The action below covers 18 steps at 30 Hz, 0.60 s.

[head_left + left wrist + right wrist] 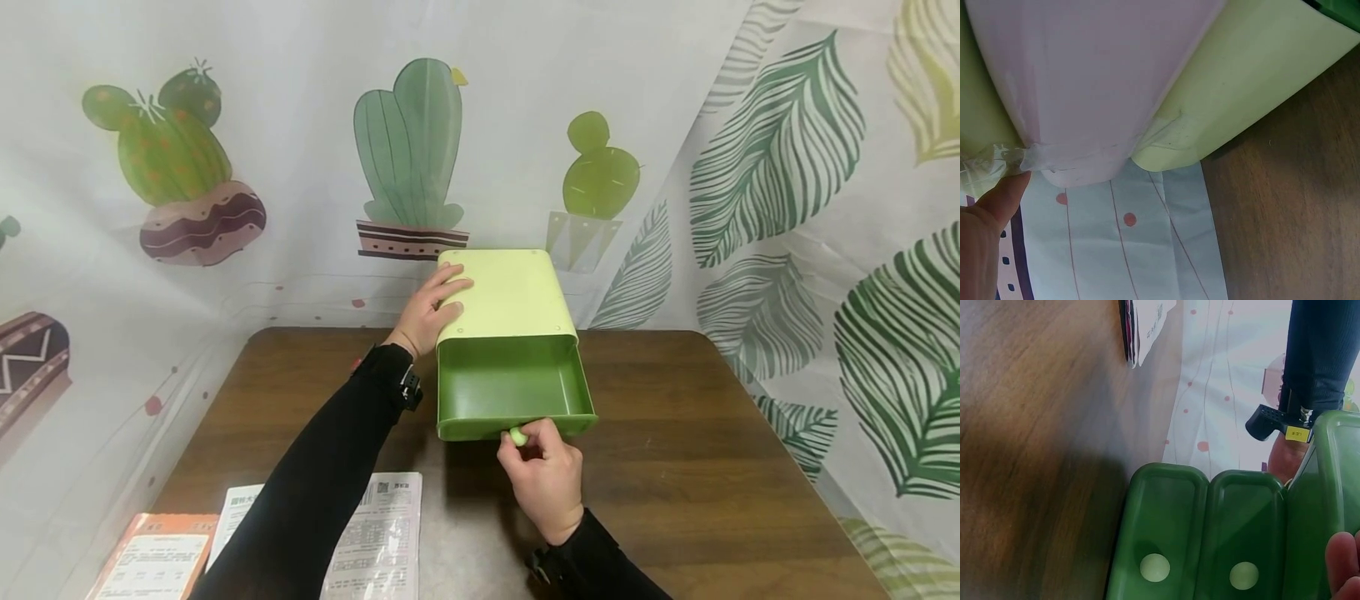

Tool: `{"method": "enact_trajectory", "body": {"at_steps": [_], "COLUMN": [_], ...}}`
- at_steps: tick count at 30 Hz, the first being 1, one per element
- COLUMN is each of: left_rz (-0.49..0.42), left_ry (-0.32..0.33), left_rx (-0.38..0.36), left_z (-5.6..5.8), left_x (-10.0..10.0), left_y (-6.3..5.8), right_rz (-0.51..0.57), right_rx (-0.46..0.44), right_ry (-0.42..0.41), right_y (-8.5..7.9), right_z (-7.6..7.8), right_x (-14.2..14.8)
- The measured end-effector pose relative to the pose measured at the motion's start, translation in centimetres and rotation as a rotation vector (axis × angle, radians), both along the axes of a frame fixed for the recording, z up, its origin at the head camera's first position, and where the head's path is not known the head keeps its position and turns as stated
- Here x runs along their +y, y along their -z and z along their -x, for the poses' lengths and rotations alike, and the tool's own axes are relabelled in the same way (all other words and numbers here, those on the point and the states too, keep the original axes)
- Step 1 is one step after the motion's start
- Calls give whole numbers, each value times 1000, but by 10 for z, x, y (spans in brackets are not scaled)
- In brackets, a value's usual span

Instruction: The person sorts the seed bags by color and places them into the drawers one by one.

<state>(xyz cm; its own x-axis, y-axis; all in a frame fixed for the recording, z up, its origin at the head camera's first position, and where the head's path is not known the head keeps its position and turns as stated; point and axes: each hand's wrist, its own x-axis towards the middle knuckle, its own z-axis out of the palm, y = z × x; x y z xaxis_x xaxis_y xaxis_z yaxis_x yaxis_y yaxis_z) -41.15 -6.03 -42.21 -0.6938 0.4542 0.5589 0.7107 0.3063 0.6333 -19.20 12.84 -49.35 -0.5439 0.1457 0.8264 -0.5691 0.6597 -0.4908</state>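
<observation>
A pale yellow-green drawer cabinet (pixel 506 292) stands at the back of the table, its top green drawer (pixel 468 430) pulled out; nothing is visible inside. My right hand (pixel 547 479) pinches the drawer's round light-green knob (pixel 518 437) between thumb and fingers. Across the cabinet's top, near its left edge, my left hand (pixel 427 312) rests with fingers extended. In the left wrist view the thumb lies by clear tape (pixel 1079 157) stuck across the pink middle tier (pixel 1091 81). Below the pulled drawer, two closed drawer fronts (pixel 1169 515) with round knobs (pixel 1155 567) show in the right wrist view.
The brown wooden table (pixel 660 450) carries printed papers (pixel 378 533) and an orange-edged booklet (pixel 161 558) at its front left, partly under the left arm. A cactus-print cloth (pixel 300 167) hangs directly behind the cabinet, and a leaf-print cloth (pixel 795 167) hangs at the right.
</observation>
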Motion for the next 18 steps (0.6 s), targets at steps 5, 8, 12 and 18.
{"method": "enact_trajectory", "body": {"at_steps": [5,8,12,18], "left_rz": [1,7,10,0], "left_ry": [-6,-10,-12,-10], "left_rx": [-1,-6,-10,13], "left_z": [-1,-2,-3,-1], "left_x": [0,0,0,0], "left_y": [0,1,2,0], "right_rz": [24,30,38,56], "right_rx": [-6,-15,-14,17], "right_ry": [-8,-9,-23,-60], "right_y": [0,1,3,5], "right_z": [-1,-2,-3,-1], "right_x": [0,0,0,-1]}}
